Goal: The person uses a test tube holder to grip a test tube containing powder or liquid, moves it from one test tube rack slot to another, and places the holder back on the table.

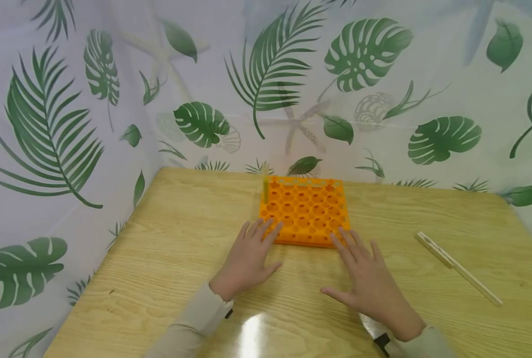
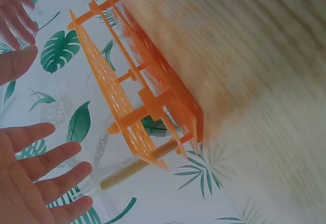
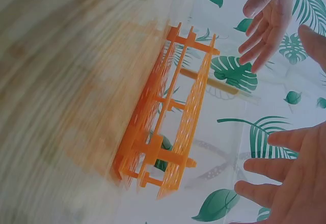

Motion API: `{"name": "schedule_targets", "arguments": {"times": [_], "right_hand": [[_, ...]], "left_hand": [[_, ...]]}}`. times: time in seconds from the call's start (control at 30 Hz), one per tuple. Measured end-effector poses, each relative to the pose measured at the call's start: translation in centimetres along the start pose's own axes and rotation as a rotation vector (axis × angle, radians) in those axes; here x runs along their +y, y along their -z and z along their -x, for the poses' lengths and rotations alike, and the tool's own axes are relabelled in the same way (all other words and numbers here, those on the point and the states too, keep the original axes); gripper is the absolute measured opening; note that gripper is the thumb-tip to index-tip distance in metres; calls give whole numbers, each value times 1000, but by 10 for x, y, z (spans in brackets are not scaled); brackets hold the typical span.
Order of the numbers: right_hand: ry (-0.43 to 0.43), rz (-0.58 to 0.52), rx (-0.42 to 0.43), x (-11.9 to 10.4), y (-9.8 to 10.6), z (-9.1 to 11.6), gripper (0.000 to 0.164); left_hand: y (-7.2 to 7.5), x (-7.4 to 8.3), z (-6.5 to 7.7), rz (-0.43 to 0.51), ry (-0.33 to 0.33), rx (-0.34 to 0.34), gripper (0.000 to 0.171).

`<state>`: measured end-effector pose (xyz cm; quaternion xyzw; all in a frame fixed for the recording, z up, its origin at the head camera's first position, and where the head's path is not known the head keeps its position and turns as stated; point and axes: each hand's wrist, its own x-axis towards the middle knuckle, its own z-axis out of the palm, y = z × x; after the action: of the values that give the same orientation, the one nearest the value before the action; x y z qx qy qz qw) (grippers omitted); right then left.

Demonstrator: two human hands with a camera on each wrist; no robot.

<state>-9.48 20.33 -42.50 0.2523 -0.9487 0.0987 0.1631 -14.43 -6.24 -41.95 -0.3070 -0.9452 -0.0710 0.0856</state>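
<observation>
An orange test tube rack (image 1: 303, 214) with rows of round holes stands on the table. In its far left corner a test tube (image 1: 266, 191) of yellow-green liquid is upright; the left wrist view shows the tube (image 2: 130, 173) rising out of the rack's top. My left hand (image 1: 250, 258) is spread over the near left corner, palm down, holding nothing. Likewise spread, the right hand (image 1: 368, 278) reaches toward the near right corner with its fingers extended. Both wrist views show a gap between the fingers and the rack.
A wooden test tube clamp (image 1: 458, 268) lies on the table to the right of the right hand. The wood-grain table (image 1: 194, 214) ends at a leaf-printed cloth (image 1: 283, 124) behind and on the left.
</observation>
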Motion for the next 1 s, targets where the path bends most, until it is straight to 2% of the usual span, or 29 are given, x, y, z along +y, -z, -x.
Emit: {"name": "schedule_targets", "arguments": {"times": [0.27,0.5,0.8,1.0], "right_hand": [[-5,-14,-9,14,6,3,100],[-48,-20,-32,30,11,11,105],[-96,-5,-15,54,18,25,102],[-135,9,7,72,24,36,99]], "left_hand": [[-4,-13,-7,-103,-60,156,68],[-5,-21,-17,-142,-90,231,51],[-12,-28,-30,-135,-69,247,38],[-22,-32,-37,-104,-39,214,34]]}}
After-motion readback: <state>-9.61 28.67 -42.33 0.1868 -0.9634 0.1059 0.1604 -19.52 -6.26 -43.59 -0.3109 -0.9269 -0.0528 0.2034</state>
